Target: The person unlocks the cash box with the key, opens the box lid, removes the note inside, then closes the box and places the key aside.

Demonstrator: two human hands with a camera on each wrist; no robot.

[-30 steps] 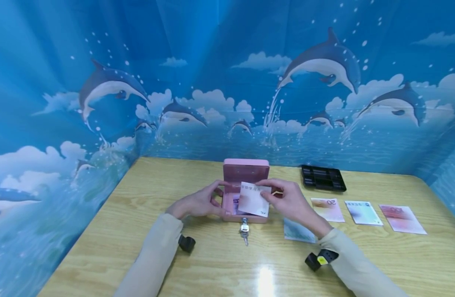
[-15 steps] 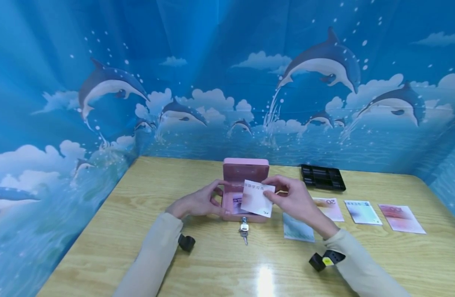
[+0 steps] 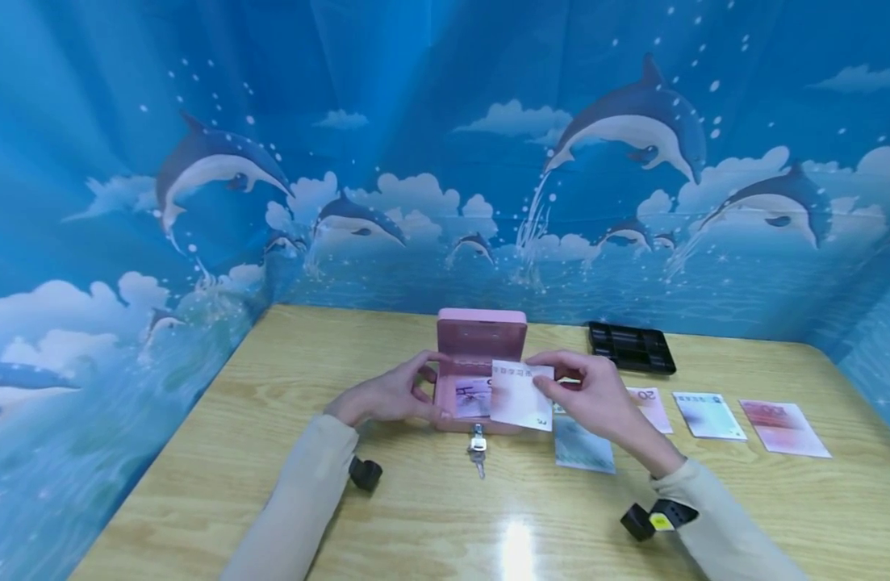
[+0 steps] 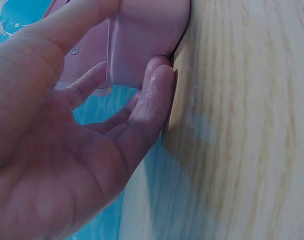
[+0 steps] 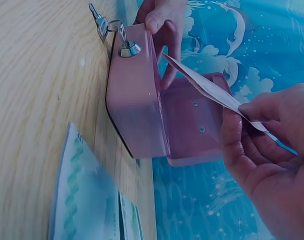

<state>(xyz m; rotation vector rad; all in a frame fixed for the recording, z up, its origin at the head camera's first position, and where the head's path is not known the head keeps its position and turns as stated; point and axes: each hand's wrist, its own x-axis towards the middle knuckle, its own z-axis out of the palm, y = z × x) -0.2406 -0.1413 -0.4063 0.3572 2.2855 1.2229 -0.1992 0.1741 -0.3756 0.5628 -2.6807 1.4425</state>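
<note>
A pink cash box (image 3: 481, 340) stands on the table with its lid raised. My left hand (image 3: 390, 393) grips its left side, thumb at the front corner and fingers along the side wall. Between thumb and fingers, my right hand (image 3: 597, 393) pinches a thin folded bundle of pale pink banknotes (image 3: 516, 397), held tilted above the right part of the box. More purple banknotes (image 3: 472, 399) lie inside; the held bundle hides the rest of the interior. Keys (image 5: 98, 22) hang from the lock (image 5: 129, 48) on the box front.
Right of the box lie green banknotes (image 3: 584, 444), 20 notes (image 3: 655, 407), bluish notes (image 3: 709, 416) and red notes (image 3: 786, 428) in a row. A black compartment tray (image 3: 632, 349) sits at the back right. A dolphin-print curtain (image 3: 415, 161) hangs behind the wooden table (image 3: 415, 500).
My right hand has moved the banknote bundle to the right, uncovering more of the purple notes inside the box. My left hand has stayed on the box.
</note>
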